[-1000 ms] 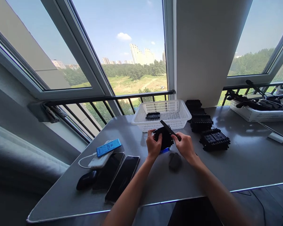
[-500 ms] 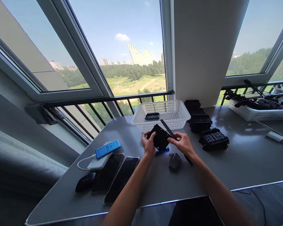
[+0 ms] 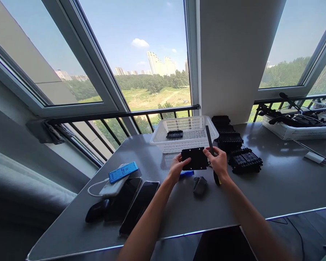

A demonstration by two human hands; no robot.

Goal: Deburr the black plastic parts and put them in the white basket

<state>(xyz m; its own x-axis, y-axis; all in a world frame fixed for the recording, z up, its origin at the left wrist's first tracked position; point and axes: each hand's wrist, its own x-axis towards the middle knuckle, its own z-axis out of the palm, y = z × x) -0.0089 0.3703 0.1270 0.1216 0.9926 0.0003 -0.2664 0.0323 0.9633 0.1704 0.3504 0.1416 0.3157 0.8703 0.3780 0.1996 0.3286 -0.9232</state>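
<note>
Black plate (image 3: 195,159) between left grip (image 3: 176,167) and right grip (image 3: 219,162) is pinched by both, seemingly for steadiness, the right also clasping a tool (image 3: 208,136).

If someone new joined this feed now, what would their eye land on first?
Probably the flat black panel held between the left hand and right hand, with a long dark tool also in the right hand. Next, the bright blue item on the left of the table. Behind the hands, a white basket holds a small black piece.
</note>
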